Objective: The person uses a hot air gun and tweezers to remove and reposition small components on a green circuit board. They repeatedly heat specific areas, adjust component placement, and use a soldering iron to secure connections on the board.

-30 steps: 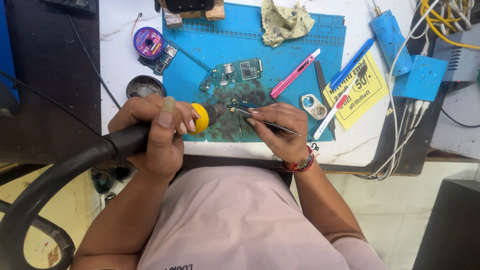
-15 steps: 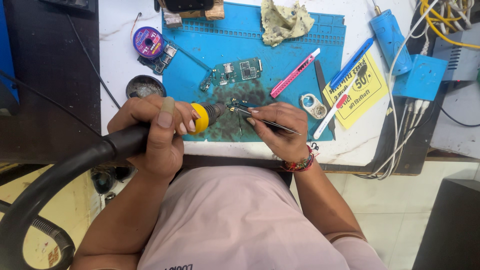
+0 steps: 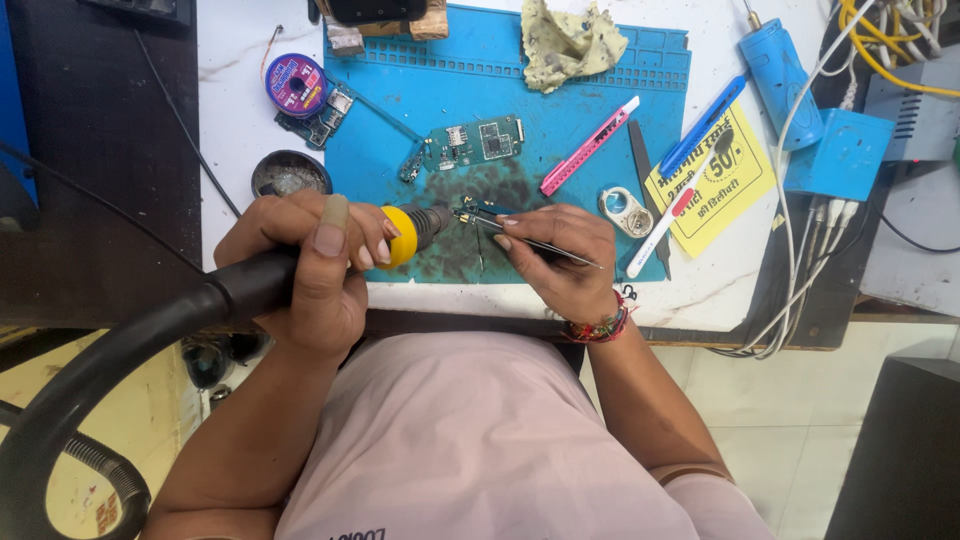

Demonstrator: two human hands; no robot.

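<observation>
Head view: nothing differs visibly from the earlier frames; both hands keep their positions. Left hand (image 3: 318,262), fingers curled tight, grips one black hot-air handpiece with a yellow collar (image 3: 400,235), its nozzle just beside one small dark circuit part (image 3: 478,213) on the blue silicone work mat (image 3: 560,100). Right hand (image 3: 560,262) pinches one pair of thin metal tweezers (image 3: 545,246), tips touching that part. One green circuit board (image 3: 478,142) lies farther up the mat.

Pink shirt, beaded wrist bracelet (image 3: 601,328)
</observation>
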